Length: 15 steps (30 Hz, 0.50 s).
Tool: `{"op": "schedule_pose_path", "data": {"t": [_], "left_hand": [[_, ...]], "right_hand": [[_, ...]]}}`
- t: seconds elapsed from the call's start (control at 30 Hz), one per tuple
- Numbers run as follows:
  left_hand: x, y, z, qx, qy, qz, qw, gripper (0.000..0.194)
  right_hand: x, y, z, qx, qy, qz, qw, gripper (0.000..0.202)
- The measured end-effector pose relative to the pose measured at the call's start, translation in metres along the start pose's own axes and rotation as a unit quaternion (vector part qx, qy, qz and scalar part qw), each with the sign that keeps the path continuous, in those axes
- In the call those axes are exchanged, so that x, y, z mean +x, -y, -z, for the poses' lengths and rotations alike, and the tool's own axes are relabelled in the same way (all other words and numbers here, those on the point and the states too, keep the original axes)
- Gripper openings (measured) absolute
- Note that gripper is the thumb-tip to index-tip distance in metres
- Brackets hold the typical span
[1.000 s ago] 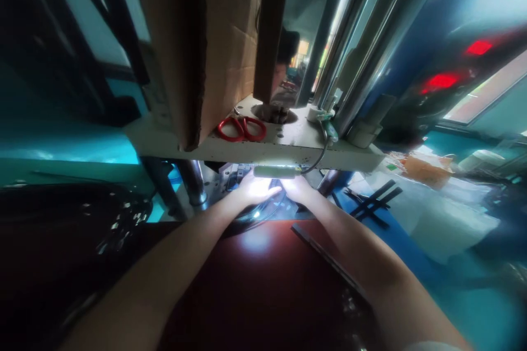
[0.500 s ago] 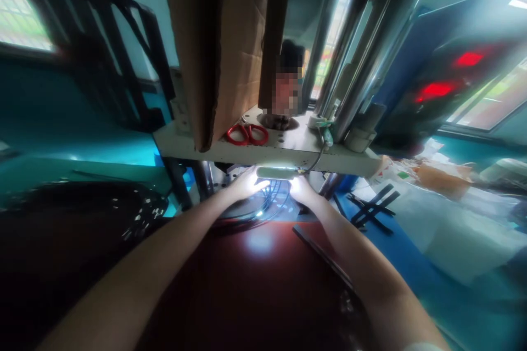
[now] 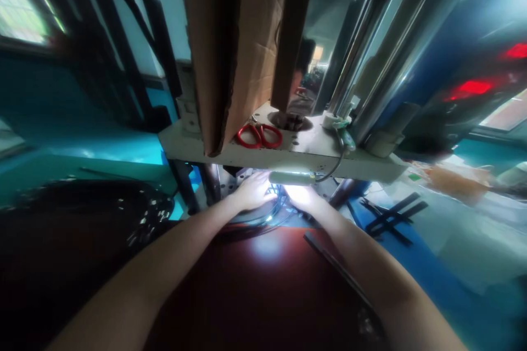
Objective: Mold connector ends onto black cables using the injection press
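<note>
Under the machine's pale shelf [image 3: 247, 154], both my hands reach into a brightly lit space. My left hand [image 3: 256, 192] is beside thin dark cables [image 3: 269, 219], its thumb apart from its fingers; nothing can be made out in it. My right hand [image 3: 299, 196] is washed out by the lamp [image 3: 292, 177], and its fingers cannot be told apart. Between the hands, dark strands run down and curve to the left over the edge of the reddish-brown surface [image 3: 255, 285].
Red-handled scissors [image 3: 259, 136] lie on the shelf beside a cardboard sheet [image 3: 255, 55]. Black strips [image 3: 395, 214] cross on the blue surface at right, near white plastic bags [image 3: 473, 236]. A long dark bar [image 3: 337, 266] lies beside my right forearm. Shiny black material is at left.
The view has shifted, so the shelf and scissors appear further right. My hands have come closer together, my right hand further in under the lamp.
</note>
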<state>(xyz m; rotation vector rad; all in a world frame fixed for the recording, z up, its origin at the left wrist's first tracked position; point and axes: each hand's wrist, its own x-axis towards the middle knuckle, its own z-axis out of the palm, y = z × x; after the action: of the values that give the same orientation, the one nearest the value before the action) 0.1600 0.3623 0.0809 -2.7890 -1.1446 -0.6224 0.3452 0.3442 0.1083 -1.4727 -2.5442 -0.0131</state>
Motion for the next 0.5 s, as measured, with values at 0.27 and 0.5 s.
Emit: {"op": "schedule_pose_path", "data": {"t": [0.27, 0.5], "left_hand": [[0.012, -0.011, 0.001, -0.058, 0.002, 0.075, 0.996, 0.052], [0.006, 0.011, -0.001, -0.140, -0.004, 0.139, 0.980, 0.052]], "right_hand": [[0.007, 0.007, 0.002, 0.013, -0.024, -0.047, 0.999, 0.038], [0.019, 0.014, 0.013, -0.010, -0.033, -0.054, 0.998, 0.026]]}}
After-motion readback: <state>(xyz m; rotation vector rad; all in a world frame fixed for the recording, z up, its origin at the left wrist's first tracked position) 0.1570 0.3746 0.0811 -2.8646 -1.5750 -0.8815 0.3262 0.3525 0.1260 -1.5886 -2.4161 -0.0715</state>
